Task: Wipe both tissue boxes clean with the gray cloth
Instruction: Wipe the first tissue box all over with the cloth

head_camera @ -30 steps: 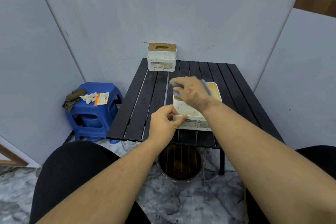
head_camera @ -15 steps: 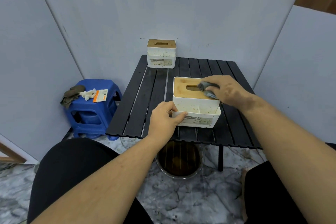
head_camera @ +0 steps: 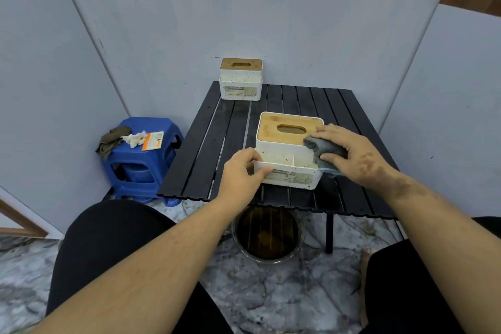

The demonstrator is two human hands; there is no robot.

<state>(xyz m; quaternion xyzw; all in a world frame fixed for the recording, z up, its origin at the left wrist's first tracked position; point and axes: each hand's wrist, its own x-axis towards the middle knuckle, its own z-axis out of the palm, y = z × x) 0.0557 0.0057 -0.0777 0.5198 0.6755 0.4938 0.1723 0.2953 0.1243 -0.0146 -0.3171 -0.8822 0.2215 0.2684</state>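
Left hand (head_camera: 245, 171) gripping near tissue box (head_camera: 287, 154), right hand (head_camera: 349, 154) pressing gray cloth (head_camera: 324, 150)

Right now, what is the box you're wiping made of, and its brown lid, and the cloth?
The near tissue box looks like smooth white plastic with brown speckles. Its lid looks like bamboo or light wood, with faint grain. The gray cloth in the right hand looks like soft, fuzzy fabric, perhaps microfiber.

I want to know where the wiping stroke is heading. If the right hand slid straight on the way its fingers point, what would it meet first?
The right hand, gripping the gray cloth, points leftward across the near tissue box. It would likely cross that box's speckled front and meet the left hand holding the box's left end, though depth is uncertain.
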